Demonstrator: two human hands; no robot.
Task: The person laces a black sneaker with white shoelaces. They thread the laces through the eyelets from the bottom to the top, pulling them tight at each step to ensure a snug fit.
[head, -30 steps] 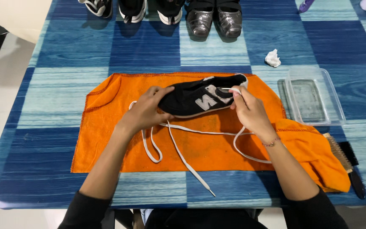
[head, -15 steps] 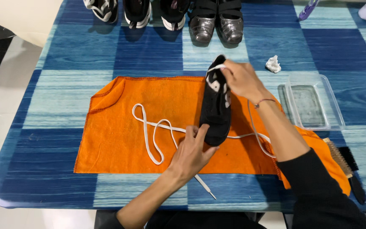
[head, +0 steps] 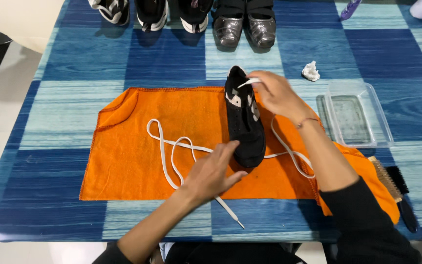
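Centrally on the orange cloth (head: 137, 146), a black shoe (head: 244, 124) is steadied by the left hand (head: 211, 173), fingers spread; its lace (head: 248, 82) is pinched by the right hand (head: 277, 93).

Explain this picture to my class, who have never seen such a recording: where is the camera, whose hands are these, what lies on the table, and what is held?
The camera sits on a person's head and looks down at their own bare hands; there is no machine. A blue checked table carries an orange cloth. On it lies a black sneaker with a loose white shoelace. The left hand rests at one end of the shoe; the right hand pinches the lace at the other end. Nearby are a clear plastic tray, a brush, a crumpled tissue and a row of shoes.
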